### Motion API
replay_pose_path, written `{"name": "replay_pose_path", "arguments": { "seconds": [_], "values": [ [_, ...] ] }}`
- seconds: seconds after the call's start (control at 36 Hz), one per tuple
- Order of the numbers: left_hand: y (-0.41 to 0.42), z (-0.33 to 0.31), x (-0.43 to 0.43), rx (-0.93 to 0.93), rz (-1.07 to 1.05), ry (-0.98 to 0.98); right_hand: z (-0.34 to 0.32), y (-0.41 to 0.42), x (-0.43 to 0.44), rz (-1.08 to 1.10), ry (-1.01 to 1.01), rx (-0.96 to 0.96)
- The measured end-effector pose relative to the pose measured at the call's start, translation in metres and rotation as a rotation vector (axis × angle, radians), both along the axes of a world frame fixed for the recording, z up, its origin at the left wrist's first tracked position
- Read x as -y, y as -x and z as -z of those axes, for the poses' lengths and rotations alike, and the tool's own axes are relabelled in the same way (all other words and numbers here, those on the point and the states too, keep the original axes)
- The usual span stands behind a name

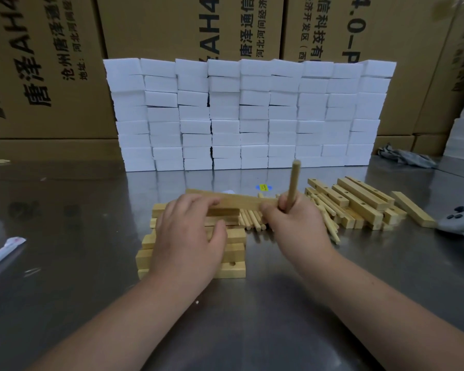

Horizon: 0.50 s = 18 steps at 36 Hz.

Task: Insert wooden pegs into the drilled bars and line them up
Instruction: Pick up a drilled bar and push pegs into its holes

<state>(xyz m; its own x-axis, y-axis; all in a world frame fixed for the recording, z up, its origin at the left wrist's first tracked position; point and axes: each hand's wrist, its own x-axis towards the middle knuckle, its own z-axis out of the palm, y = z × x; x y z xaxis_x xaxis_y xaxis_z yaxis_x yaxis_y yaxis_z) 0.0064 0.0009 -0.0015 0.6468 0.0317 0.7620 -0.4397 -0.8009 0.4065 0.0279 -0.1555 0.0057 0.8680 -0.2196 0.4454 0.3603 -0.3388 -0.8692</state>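
Note:
My left hand (190, 234) grips a long wooden bar (241, 201) held level above a row of bars (233, 253) lined up side by side on the steel table. My right hand (295, 223) is closed around a wooden peg (293, 183) that stands nearly upright, and its fingertips touch the right end of the held bar. Loose pegs (252, 219) lie between the two hands. A heap of drilled bars (359, 202) sits to the right, with more pegs (328, 220) beside it. The near bar in the row shows a drilled hole (232, 263).
A wall of stacked white foam blocks (249, 113) stands at the back of the steel table (265, 303), with cardboard boxes (46, 65) behind. A grey cloth (405, 156) lies at back right. A white wrapped item (3, 253) rests at the left edge.

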Motion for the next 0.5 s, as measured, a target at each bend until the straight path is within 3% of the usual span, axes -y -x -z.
{"name": "replay_pose_path", "arguments": {
  "seconds": [0.17, 0.36, 0.5],
  "values": [
    [0.005, -0.005, 0.000, -0.086, 0.047, 0.217, -0.006, 0.007, 0.005, 0.064, -0.082, 0.106],
    [0.013, -0.012, 0.003, -0.295, 0.135, 0.416, -0.007, 0.022, -0.006, -0.066, 0.097, 0.393],
    [0.010, -0.012, 0.011, -0.387, 0.347, 0.704, -0.009, 0.025, -0.011, -0.188, 0.267, 0.386]
  ]
}}
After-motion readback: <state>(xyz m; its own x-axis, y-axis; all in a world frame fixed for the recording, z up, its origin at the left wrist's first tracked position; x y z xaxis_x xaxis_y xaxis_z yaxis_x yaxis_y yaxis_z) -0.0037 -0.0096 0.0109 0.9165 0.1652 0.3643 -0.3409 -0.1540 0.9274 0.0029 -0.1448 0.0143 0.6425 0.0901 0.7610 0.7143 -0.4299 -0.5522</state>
